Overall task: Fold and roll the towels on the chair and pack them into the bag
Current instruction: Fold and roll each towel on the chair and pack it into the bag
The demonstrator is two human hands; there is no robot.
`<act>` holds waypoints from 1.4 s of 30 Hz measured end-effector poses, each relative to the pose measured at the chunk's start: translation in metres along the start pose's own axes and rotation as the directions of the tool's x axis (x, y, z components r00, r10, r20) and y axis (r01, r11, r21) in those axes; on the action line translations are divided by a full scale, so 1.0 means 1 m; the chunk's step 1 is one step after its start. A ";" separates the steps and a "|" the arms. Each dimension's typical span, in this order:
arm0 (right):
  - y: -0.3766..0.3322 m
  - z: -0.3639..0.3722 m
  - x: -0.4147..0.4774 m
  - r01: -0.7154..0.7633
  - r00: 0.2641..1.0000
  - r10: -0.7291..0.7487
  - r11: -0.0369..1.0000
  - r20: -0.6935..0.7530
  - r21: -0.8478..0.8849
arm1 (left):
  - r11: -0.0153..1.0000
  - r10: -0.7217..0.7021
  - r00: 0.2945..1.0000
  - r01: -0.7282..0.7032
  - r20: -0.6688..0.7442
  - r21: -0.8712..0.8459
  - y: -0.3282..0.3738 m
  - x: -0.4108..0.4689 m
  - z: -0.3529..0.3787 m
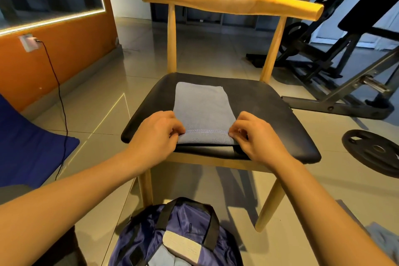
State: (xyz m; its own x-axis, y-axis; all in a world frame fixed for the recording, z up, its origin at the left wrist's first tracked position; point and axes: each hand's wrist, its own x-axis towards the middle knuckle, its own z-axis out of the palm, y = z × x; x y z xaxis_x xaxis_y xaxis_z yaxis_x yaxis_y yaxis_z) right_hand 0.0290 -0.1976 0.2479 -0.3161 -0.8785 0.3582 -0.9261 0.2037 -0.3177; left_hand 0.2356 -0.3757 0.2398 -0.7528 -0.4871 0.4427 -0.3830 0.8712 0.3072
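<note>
A light blue towel [203,103] lies folded into a long strip on the black seat of a wooden chair [269,110]. Its near end is turned over into a first small roll at the seat's front edge. My left hand [157,134] pinches the left end of that rolled edge. At the right end, my right hand [257,136] pinches the same edge. On the floor in front of the chair stands an open purple bag [179,233] with black straps, and a pale rolled towel [181,246] shows inside it.
A black weight plate [373,151] lies on the tiled floor to the right, below a dark gym bench frame [345,84]. A blue cushion [28,144] and a black cable [62,103] are at the left. Grey cloth [382,239] lies at the lower right.
</note>
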 end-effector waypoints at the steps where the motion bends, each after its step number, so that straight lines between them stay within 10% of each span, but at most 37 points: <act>1: 0.000 0.001 -0.004 0.010 1.000 -0.010 1.000 -0.012 -0.020 | 0.999 0.043 0.999 -0.042 -0.024 0.021 -0.002 -0.004 0.003; 9: -0.003 -0.001 -0.021 0.079 0.996 -0.071 0.987 0.061 -0.142 | 0.973 0.197 0.980 -0.193 -0.025 0.128 -0.019 -0.013 0.006; 31: -0.006 0.007 0.036 -0.238 0.953 0.265 0.955 0.146 -0.180 | 0.962 -0.274 0.946 0.273 0.175 0.034 -0.029 0.035 -0.001; 42: 0.001 0.016 0.008 -0.003 0.984 -0.011 0.997 -0.176 -0.077 | 0.950 0.311 0.950 -0.311 -0.006 -0.036 -0.044 0.026 -0.005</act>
State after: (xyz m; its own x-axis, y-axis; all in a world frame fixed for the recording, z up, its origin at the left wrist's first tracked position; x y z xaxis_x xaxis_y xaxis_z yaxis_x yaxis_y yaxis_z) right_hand 0.0288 -0.2108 0.2367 -0.3374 -0.7911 0.5102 -0.9383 0.2388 -0.2502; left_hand 0.2356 -0.4268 0.2418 -0.8313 -0.1926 0.5214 -0.1107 0.9766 0.1843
